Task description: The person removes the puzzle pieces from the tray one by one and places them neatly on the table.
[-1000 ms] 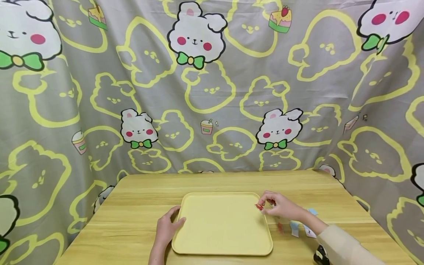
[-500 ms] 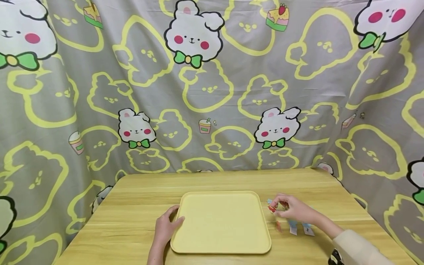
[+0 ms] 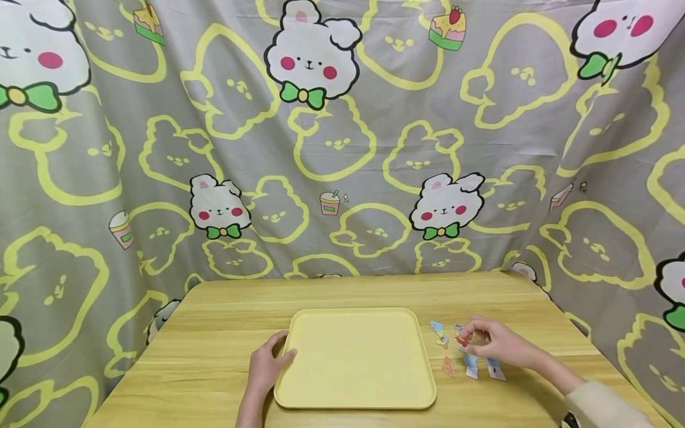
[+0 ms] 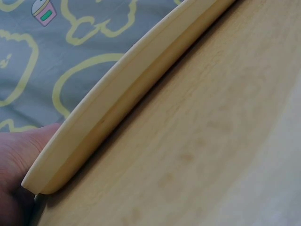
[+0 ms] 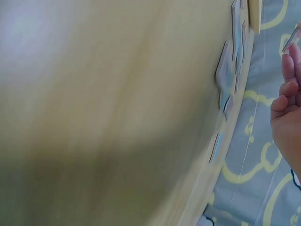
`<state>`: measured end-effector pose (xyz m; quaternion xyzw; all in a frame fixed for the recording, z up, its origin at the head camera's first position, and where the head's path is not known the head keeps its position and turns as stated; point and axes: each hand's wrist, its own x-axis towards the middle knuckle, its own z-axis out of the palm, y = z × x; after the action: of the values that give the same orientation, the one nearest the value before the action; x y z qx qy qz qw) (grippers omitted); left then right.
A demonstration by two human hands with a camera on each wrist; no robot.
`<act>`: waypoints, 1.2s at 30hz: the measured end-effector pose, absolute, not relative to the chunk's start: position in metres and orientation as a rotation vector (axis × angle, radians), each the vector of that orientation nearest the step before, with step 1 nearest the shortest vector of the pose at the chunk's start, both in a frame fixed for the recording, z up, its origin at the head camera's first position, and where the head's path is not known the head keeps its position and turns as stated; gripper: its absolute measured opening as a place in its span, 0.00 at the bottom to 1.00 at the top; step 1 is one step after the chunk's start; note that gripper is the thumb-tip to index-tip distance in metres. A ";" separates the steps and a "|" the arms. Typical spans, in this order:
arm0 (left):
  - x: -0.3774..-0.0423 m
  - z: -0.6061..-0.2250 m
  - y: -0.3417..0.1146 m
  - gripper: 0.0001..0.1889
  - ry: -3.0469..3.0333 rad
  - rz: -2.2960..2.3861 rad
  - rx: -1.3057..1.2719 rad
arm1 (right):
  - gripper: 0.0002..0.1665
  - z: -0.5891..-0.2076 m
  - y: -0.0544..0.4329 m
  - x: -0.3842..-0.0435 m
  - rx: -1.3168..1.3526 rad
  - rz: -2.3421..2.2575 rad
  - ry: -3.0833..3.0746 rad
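A yellow tray (image 3: pixel 353 362) lies flat in the middle of the table in the head view. My left hand (image 3: pixel 266 365) holds its left rim, thumb over the edge; in the left wrist view part of that hand (image 4: pixel 21 160) shows at the tray's corner. Right of the tray, my right hand (image 3: pixel 503 343) pinches a small red puzzle piece (image 3: pixel 462 340) between thumb and fingers, above other pieces. The right wrist view catches the thin held piece (image 5: pixel 291 40) side-on at the fingertips.
Several puzzle pieces lie on the wooden table (image 3: pixel 374 291) right of the tray, among them an orange one (image 3: pixel 448 367), a light blue one (image 3: pixel 471 367) and a blue one (image 3: pixel 436 327). A grey patterned curtain (image 3: pixel 369 148) hangs behind and along both sides.
My right hand has moved right, from over the tray's right rim to above the loose pieces, carrying the red puzzle piece. The left hand stays on the tray.
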<state>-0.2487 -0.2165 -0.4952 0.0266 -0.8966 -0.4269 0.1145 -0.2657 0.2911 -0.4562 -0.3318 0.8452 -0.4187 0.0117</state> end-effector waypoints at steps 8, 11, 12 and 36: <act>-0.250 -0.495 -0.217 0.26 -2.640 -1.245 0.093 | 0.07 -0.460 0.316 -0.257 -1.002 -1.263 2.720; -0.250 -0.495 -0.218 0.27 -2.647 -1.256 0.102 | 0.08 -0.463 0.324 -0.254 -1.009 -1.258 2.748; -0.249 -0.494 -0.218 0.27 -2.650 -1.257 0.099 | 0.08 -0.464 0.327 -0.253 -1.020 -1.255 2.755; -0.249 -0.496 -0.218 0.27 -2.653 -1.251 0.095 | 0.11 -0.474 0.372 -0.243 -1.000 -1.239 2.792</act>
<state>-0.2489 -0.2180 -0.4958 0.0323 -0.8991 -0.4240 0.1034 -0.2427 0.3722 -0.4742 -0.3111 0.8681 -0.3852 -0.0360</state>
